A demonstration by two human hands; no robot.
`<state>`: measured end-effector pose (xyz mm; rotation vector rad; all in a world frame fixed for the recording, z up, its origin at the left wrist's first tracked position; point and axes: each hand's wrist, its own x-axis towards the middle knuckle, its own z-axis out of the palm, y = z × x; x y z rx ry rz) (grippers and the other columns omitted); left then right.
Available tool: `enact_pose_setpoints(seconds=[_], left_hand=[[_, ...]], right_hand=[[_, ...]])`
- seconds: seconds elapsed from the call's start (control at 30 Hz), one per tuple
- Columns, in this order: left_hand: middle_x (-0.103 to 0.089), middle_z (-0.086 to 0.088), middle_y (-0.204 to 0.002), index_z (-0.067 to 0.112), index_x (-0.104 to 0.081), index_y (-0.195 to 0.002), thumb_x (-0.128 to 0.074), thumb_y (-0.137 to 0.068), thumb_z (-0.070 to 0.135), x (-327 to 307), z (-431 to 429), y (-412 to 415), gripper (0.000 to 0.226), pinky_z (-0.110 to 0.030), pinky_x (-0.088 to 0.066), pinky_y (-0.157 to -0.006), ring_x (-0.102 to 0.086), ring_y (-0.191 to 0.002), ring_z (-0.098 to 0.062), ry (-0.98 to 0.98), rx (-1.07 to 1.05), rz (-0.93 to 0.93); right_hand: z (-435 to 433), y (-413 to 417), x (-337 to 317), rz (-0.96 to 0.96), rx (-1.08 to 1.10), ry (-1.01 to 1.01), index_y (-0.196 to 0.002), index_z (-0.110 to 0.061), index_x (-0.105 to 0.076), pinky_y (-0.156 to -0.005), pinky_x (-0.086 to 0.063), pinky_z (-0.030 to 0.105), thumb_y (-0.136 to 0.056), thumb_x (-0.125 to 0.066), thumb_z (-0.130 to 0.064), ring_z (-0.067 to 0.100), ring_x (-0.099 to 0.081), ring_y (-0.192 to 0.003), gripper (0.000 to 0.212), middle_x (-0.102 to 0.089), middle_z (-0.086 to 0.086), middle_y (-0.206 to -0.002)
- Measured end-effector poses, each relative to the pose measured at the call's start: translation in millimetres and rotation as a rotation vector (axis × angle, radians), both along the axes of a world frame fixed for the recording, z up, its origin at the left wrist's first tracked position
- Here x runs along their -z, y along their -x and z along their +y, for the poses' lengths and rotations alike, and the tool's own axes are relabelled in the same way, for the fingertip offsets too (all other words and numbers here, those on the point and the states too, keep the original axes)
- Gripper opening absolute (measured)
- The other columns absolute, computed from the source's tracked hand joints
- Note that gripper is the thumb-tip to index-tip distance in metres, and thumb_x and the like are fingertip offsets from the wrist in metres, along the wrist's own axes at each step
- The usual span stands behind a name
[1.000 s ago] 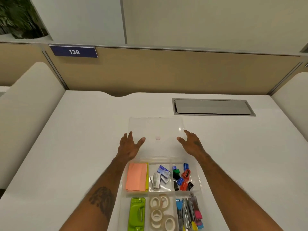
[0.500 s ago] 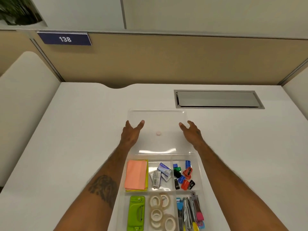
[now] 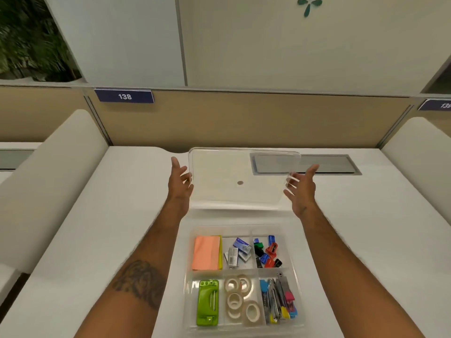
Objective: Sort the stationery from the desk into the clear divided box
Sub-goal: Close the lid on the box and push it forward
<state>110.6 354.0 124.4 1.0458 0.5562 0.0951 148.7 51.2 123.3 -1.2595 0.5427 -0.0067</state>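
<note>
Desk [image 3: 117, 215]: hands [image 3: 180, 182] [image 3: 302, 190] hold lid [image 3: 231, 193]

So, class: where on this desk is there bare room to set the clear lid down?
Wide bare desk left of the divided box, up to the white side panel; the same on its right. Bare too behind the box, short of the grey cable hatch. Crowded: all six compartments hold stationery.

Salmon-orange sticky notes [image 3: 206, 252] top yellow ones; the hole punch [image 3: 207, 302] is lime green, the tape rolls [image 3: 235, 300] off-white, the sharpeners [image 3: 268, 251] red, blue, green and black. The lid [image 3: 219, 191] is clear with a tan dot. The desk [image 3: 97, 228] is white.
</note>
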Motion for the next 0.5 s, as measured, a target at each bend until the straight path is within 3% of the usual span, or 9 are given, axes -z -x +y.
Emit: enact_pose_setpoints(seconds=[0.07,0.13,0.23,0.3,0.37,0.43,0.5], left_hand=[[-0.056,0.0,-0.087,0.011,-0.061,-0.111,-0.045,-0.087,0.07,-6.6,4.8,11.6,0.066,-0.024,-0.046,-0.077,-0.057,-0.08,-0.012,0.053,0.008,-0.03],[-0.057,-0.001,-0.083,0.011,-0.062,-0.097,-0.053,-0.092,0.054,-9.5,6.9,25.0,0.045,-0.024,-0.046,-0.077,-0.057,-0.074,-0.01,0.064,0.013,-0.042],[-0.06,-0.003,-0.083,0.011,-0.062,-0.094,-0.059,-0.091,0.01,-9.3,8.4,49.1,0.005,-0.024,-0.048,-0.073,-0.059,-0.072,-0.012,0.083,-0.007,-0.045],[-0.062,-0.005,-0.087,0.006,-0.057,-0.111,-0.053,-0.084,-0.009,-6.4,9.4,64.5,0.032,-0.027,-0.048,-0.074,-0.058,-0.077,-0.017,0.006,0.001,-0.06],[-0.061,-0.007,-0.095,0.003,-0.052,-0.125,-0.05,-0.081,-0.015,-3.9,7.5,78.3,0.047,-0.029,-0.046,-0.077,-0.057,-0.084,-0.02,-0.052,0.0,-0.066],[-0.057,-0.007,-0.113,0.005,-0.05,-0.133,-0.05,-0.085,-0.013,0.4,3.1,90.3,0.051,-0.03,-0.047,-0.084,-0.057,-0.097,-0.022,-0.079,-0.009,-0.033],[-0.056,-0.008,-0.12,0.005,-0.046,-0.138,-0.048,-0.089,-0.011,6.8,-2.2,103.8,0.051,-0.029,-0.047,-0.093,-0.057,-0.107,-0.022,-0.084,-0.017,-0.007]], right_hand=[[-1.8,10.9,-6.4,-0.056,0.03,-0.091,-0.119,-0.007,-0.06,-0.106,-0.042,0.047,-0.084,-0.022,-0.078,0.024,-0.058,-0.104,0.088,-0.063,0.009,-0.098],[-6.0,22.9,-10.6,-0.105,0.037,-0.199,-0.128,-0.004,-0.053,-0.102,-0.046,0.045,-0.084,-0.027,-0.077,0.025,-0.06,-0.109,0.089,-0.064,0.013,-0.107],[-17.4,43.2,-14.0,-0.123,-0.037,-0.277,-0.092,-0.002,-0.065,-0.081,-0.054,0.033,-0.088,-0.038,-0.069,0.021,-0.066,-0.086,0.072,-0.069,0.01,-0.087],[-22.9,56.9,-13.6,-0.116,-0.099,-0.27,-0.083,-0.007,-0.063,-0.071,-0.053,0.028,-0.092,-0.055,-0.046,0.019,-0.063,-0.075,0.041,-0.064,0.008,-0.082],[-29.8,67.7,-7.5,-0.106,-0.149,-0.192,-0.1,-0.006,-0.064,-0.074,-0.052,0.027,-0.09,-0.064,-0.022,0.018,-0.062,-0.084,0.019,-0.063,0.01,-0.098],[-37.7,78.6,2.3,-0.079,-0.224,-0.125,-0.127,-0.005,-0.055,-0.086,-0.05,0.029,-0.087,-0.066,-0.01,0.022,-0.062,-0.1,0.042,-0.06,0.013,-0.118],[-43.7,92.6,13.5,-0.014,-0.321,-0.058,-0.138,-0.007,-0.045,-0.096,-0.047,0.031,-0.085,-0.067,-0.005,0.024,-0.06,-0.112,0.058,-0.057,0.015,-0.129]])
